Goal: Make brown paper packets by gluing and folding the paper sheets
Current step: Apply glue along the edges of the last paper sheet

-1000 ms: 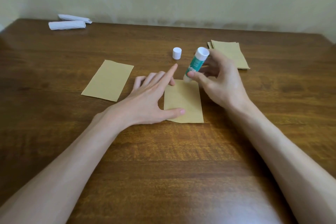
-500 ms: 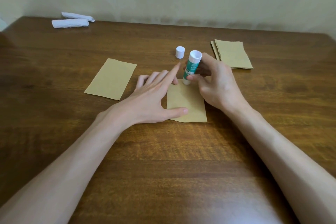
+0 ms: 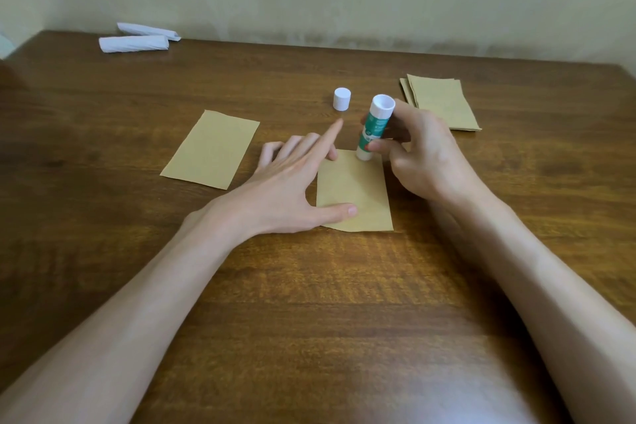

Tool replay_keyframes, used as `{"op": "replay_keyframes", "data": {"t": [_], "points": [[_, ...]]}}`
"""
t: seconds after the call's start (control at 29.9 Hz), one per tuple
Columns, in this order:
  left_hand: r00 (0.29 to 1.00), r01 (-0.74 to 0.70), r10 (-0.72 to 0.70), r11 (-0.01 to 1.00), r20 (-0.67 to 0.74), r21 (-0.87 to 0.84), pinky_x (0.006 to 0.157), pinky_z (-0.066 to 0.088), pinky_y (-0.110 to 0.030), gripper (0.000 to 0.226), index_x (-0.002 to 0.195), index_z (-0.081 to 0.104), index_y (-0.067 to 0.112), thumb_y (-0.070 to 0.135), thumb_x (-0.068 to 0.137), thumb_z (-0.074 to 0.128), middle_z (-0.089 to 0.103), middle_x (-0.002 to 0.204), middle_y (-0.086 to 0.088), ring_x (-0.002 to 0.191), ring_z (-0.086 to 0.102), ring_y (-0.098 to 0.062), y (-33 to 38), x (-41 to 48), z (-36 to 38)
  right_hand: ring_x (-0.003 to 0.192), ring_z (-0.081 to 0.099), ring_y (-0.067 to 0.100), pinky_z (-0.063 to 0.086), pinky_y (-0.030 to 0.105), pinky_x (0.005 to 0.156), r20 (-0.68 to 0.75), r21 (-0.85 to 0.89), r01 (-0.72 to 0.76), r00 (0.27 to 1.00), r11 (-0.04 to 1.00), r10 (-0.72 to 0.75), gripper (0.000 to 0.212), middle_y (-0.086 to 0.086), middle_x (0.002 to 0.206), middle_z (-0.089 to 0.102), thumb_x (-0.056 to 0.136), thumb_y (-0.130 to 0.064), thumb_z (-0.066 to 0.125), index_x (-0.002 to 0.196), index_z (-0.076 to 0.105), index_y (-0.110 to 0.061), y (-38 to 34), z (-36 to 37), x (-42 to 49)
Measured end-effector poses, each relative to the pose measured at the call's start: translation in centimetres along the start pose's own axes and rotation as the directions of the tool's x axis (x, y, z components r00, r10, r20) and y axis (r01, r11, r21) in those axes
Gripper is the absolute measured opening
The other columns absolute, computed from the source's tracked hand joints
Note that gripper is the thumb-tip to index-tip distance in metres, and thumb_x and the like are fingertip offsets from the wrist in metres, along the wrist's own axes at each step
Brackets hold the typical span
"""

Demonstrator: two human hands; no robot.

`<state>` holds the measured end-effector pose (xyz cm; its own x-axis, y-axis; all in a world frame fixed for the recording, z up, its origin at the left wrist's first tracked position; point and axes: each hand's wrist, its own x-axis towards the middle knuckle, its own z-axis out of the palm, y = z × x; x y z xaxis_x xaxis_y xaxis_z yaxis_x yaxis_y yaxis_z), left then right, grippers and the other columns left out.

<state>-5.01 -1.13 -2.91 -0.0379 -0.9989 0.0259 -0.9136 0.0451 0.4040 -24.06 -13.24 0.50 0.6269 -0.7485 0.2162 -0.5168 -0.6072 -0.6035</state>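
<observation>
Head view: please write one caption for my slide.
Right hand presses a glue stick onto the brown sheet that the left hand holds flat.

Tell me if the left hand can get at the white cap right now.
Probably yes. The left hand holds down the brown sheet, its forefinger raised toward the white cap, with only bare table between. It would have to release the sheet.

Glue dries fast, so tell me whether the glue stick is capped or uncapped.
Uncapped: the white cap stands alone on the table, while the right hand holds the glue stick tip-down on the paper.
</observation>
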Motion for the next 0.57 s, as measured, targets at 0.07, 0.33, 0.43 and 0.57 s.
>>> {"op": "replay_keyframes", "data": {"t": [0.07,0.33,0.43,0.57], "points": [[1.000,0.004,-0.004,1.000,0.004,0.000,0.122,0.014,-0.041,0.110,0.164,-0.013,0.035,0.078,0.087,0.053,0.031,0.137,0.023,0.137,0.025,-0.002,0.0,0.0,-0.1,0.107,0.062,0.004,0.052,0.029,0.097,-0.010,-0.011,-0.005,1.000,1.000,0.004,0.025,-0.010,0.114,0.072,0.098,-0.010,0.072,0.120,0.066,-0.018,0.1,-0.2,0.0],[1.000,-0.003,0.003,1.000,-0.006,0.006,0.121,0.015,-0.039,0.109,0.164,-0.013,0.035,0.078,0.088,0.053,0.031,0.136,0.024,0.136,0.025,-0.001,-0.1,0.0,0.1,0.105,0.069,0.011,0.054,0.027,0.089,-0.065,-0.028,-0.041,0.997,0.999,0.039,0.021,-0.008,0.109,0.075,0.093,-0.025,0.080,0.110,0.068,-0.023,0.4,-0.5,-0.2],[1.000,-0.004,0.004,1.000,-0.005,0.006,0.121,0.015,-0.039,0.109,0.164,-0.013,0.035,0.078,0.088,0.053,0.032,0.137,0.023,0.136,0.025,-0.001,0.0,0.0,0.0,0.111,0.068,0.015,0.056,0.039,0.098,-0.051,-0.022,-0.068,0.996,0.997,0.067,0.021,-0.007,0.113,0.075,0.094,-0.018,0.079,0.113,0.068,-0.022,0.3,-0.8,-0.4],[1.000,-0.003,0.003,1.000,-0.002,0.004,0.120,0.014,-0.037,0.109,0.164,-0.014,0.035,0.078,0.088,0.052,0.031,0.137,0.023,0.137,0.025,-0.002,-0.1,0.0,0.0,0.120,0.066,0.018,0.055,0.041,0.103,-0.032,-0.013,-0.108,0.994,0.994,0.107,0.028,-0.002,0.123,0.073,0.096,-0.017,0.077,0.121,0.066,-0.023,0.1,-1.2,-0.5]]}}
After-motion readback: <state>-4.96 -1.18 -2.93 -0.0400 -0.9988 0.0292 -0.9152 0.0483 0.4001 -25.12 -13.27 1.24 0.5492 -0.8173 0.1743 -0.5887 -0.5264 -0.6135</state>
